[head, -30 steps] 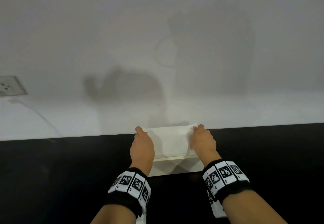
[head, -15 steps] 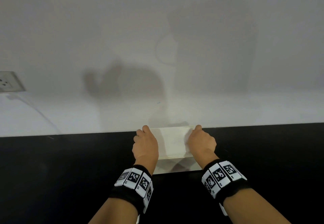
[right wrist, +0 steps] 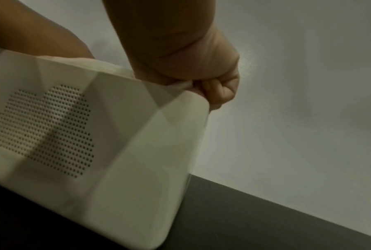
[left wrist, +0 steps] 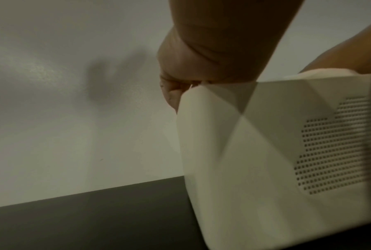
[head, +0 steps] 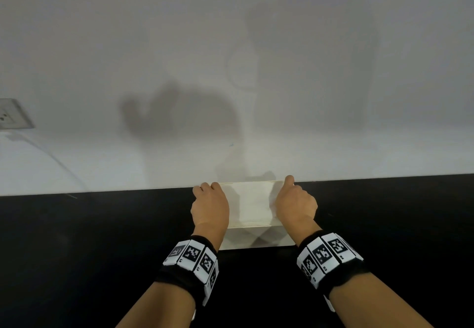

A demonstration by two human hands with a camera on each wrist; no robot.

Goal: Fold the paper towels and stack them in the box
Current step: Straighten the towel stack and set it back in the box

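Observation:
A white box (head: 256, 238) with a perforated front wall (left wrist: 329, 152) stands on the black table against the white wall. A folded white paper towel (head: 250, 203) lies flat in its open top. My left hand (head: 209, 200) sits at the box's left end and my right hand (head: 295, 200) at its right end. In the left wrist view the left fingers (left wrist: 173, 92) curl down over the box's corner and pinch the towel's edge. The right fingers (right wrist: 219, 92) do the same in the right wrist view, with a sliver of towel (right wrist: 90, 63) showing above the rim.
The black table (head: 89, 250) stretches to both sides of the box (right wrist: 126, 143) and ends at the white wall (head: 230, 71). A wall socket (head: 12, 114) with a white cable (head: 51, 158) sits at the far left.
Both hands have moved down with the towel, from above the box into its top. The towel now lies flat and level with the rim, and the fingers have curled in at the box's ends.

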